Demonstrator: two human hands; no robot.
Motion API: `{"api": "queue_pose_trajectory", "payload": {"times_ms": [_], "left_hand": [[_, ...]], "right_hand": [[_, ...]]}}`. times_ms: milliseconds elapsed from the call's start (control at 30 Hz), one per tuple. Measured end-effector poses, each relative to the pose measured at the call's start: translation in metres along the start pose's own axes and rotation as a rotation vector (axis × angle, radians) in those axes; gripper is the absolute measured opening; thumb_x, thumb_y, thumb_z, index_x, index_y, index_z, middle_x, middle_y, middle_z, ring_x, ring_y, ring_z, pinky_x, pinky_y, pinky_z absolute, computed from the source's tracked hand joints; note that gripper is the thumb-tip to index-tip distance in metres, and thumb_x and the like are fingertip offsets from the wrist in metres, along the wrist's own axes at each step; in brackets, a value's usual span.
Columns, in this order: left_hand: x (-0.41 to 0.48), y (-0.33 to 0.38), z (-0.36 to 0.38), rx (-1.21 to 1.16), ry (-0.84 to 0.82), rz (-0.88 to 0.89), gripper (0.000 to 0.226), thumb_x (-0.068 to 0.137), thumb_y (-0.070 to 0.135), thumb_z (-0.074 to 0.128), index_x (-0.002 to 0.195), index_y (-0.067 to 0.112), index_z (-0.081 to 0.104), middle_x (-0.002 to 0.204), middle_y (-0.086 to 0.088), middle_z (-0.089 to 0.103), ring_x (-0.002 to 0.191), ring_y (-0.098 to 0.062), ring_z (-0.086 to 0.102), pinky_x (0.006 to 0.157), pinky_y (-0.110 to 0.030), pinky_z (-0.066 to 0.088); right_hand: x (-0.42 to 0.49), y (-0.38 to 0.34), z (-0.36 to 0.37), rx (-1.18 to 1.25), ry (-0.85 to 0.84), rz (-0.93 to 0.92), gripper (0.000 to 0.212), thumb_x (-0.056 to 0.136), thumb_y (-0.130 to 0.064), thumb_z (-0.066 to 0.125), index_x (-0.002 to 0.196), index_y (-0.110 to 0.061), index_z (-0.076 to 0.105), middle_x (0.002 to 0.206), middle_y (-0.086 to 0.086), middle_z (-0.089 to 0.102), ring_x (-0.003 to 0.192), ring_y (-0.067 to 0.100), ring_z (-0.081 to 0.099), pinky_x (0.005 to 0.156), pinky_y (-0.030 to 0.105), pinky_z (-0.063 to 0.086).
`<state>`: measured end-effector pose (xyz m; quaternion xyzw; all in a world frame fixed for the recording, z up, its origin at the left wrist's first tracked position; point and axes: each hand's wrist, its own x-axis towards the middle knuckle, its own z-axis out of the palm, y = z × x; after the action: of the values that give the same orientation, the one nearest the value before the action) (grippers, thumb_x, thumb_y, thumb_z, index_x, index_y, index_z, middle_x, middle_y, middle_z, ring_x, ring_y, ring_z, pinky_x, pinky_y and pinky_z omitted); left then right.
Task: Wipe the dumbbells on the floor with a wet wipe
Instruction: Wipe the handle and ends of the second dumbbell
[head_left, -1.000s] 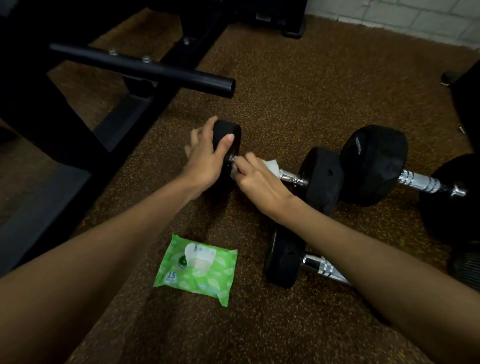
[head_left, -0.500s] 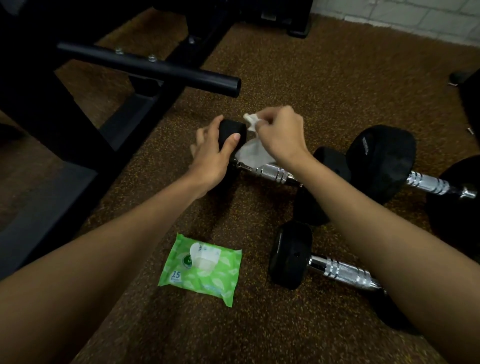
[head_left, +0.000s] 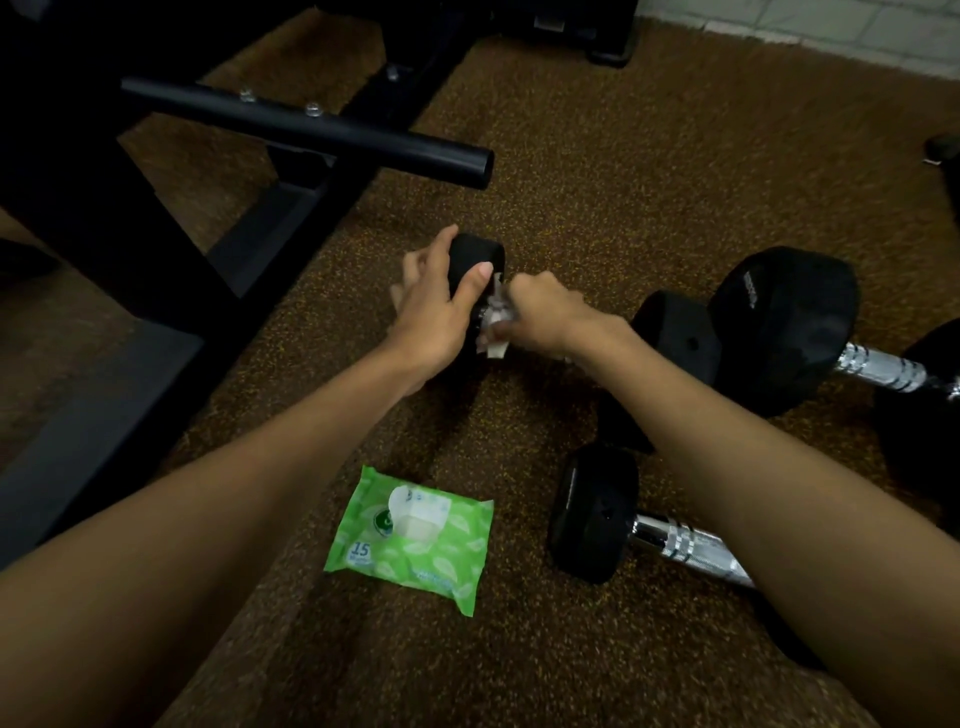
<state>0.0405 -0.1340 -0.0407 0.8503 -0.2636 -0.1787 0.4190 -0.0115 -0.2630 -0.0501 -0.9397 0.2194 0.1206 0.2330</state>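
A small black dumbbell (head_left: 675, 338) lies across the brown floor in the middle. My left hand (head_left: 436, 306) grips its left head (head_left: 475, 249). My right hand (head_left: 545, 312) is closed around a crumpled white wet wipe (head_left: 496, 332) and presses it on the handle right beside that head; the handle is hidden under the hand. A second dumbbell (head_left: 597, 512) with a chrome handle lies nearer to me on the right, partly under my right forearm. A larger dumbbell (head_left: 784, 322) lies further right.
A green pack of wet wipes (head_left: 415, 540), flap lifted, lies on the floor between my arms. A black bench frame with a round bar (head_left: 311, 135) stands at the left. More black equipment sits at the far right edge (head_left: 930, 395). A white brick wall runs at the top right.
My right hand, which was lifted above the handle with the wipe half a second ago, has come back down onto the handle next to the left head. My left hand kept its grip.
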Motion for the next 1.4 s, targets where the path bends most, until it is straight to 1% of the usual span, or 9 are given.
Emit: {"api": "queue_pose_trajectory", "payload": {"times_ms": [133,400,533,600,700,867,1067,1200,1400], "left_hand": [[-0.001,0.0,0.001,0.005,0.014,-0.004,0.058,0.097,0.048,0.038,0.149,0.035,0.016,0.149,-0.002,0.02,0.135,-0.029,0.021,0.104,-0.043,0.026],[-0.004,-0.002,-0.001,-0.015,-0.004,0.013,0.059,0.096,0.048,0.039,0.149,0.035,0.016,0.148,-0.001,0.02,0.135,-0.028,0.02,0.105,-0.047,0.025],[-0.002,-0.003,-0.001,-0.012,-0.004,0.011,0.059,0.097,0.048,0.039,0.149,0.035,0.016,0.148,-0.002,0.021,0.135,-0.028,0.021,0.106,-0.047,0.026],[-0.002,-0.003,-0.001,-0.007,-0.005,0.009,0.059,0.097,0.048,0.039,0.149,0.035,0.015,0.149,-0.002,0.02,0.135,-0.028,0.021,0.106,-0.048,0.026],[-0.002,-0.003,0.0,-0.001,0.001,0.007,0.059,0.097,0.048,0.038,0.149,0.035,0.015,0.149,-0.001,0.02,0.135,-0.029,0.021,0.106,-0.049,0.026],[-0.002,-0.003,0.0,-0.002,0.002,0.008,0.059,0.097,0.047,0.039,0.149,0.034,0.016,0.147,-0.002,0.022,0.133,-0.029,0.023,0.105,-0.047,0.026],[-0.002,-0.005,0.001,-0.007,0.011,0.03,0.059,0.097,0.047,0.039,0.149,0.033,0.017,0.147,-0.003,0.022,0.134,-0.028,0.022,0.103,-0.042,0.025],[-0.003,-0.006,0.0,0.003,0.01,0.044,0.059,0.097,0.047,0.039,0.149,0.033,0.016,0.148,-0.003,0.021,0.134,-0.028,0.023,0.104,-0.043,0.026],[-0.002,-0.007,0.001,0.024,0.02,0.029,0.059,0.097,0.047,0.038,0.149,0.033,0.015,0.149,-0.003,0.02,0.134,-0.029,0.022,0.104,-0.044,0.026]], "right_hand": [[0.005,0.017,-0.008,0.171,-0.073,-0.006,0.038,0.075,-0.053,0.07,0.071,-0.017,0.059,0.072,-0.002,0.054,0.067,0.012,0.049,0.057,0.028,0.035],[0.004,0.016,-0.008,0.309,0.002,0.084,0.047,0.091,-0.046,0.053,0.056,-0.017,0.041,0.058,-0.002,0.042,0.053,0.014,0.04,0.051,0.028,0.029],[-0.014,-0.004,0.003,0.07,0.114,-0.091,0.022,0.098,-0.021,0.042,0.09,-0.008,0.058,0.084,0.005,0.058,0.07,0.016,0.056,0.062,0.024,0.043],[-0.025,-0.01,0.019,-0.186,0.232,-0.188,0.031,0.095,-0.01,0.041,0.123,0.0,0.047,0.11,0.016,0.059,0.095,0.031,0.06,0.081,0.038,0.048],[-0.035,-0.008,0.031,-0.342,0.324,-0.193,0.037,0.093,-0.009,0.039,0.129,0.002,0.042,0.118,0.02,0.056,0.104,0.035,0.058,0.087,0.041,0.044],[0.013,-0.006,-0.001,0.188,0.027,0.141,0.027,0.092,-0.021,0.039,0.081,-0.006,0.058,0.087,0.013,0.06,0.087,0.034,0.061,0.064,0.031,0.048],[0.026,-0.001,-0.009,0.379,-0.482,0.253,0.048,0.095,-0.02,0.022,0.092,0.005,0.062,0.07,0.017,0.066,0.057,0.025,0.063,0.058,0.031,0.054],[0.027,-0.007,-0.001,0.418,-0.16,0.284,0.035,0.093,-0.025,0.035,0.096,0.0,0.059,0.09,0.017,0.068,0.07,0.031,0.066,0.072,0.041,0.056],[-0.018,-0.022,0.038,-0.146,0.306,0.029,0.037,0.093,-0.018,0.04,0.125,-0.001,0.049,0.121,0.021,0.056,0.11,0.038,0.055,0.094,0.043,0.041]]}}
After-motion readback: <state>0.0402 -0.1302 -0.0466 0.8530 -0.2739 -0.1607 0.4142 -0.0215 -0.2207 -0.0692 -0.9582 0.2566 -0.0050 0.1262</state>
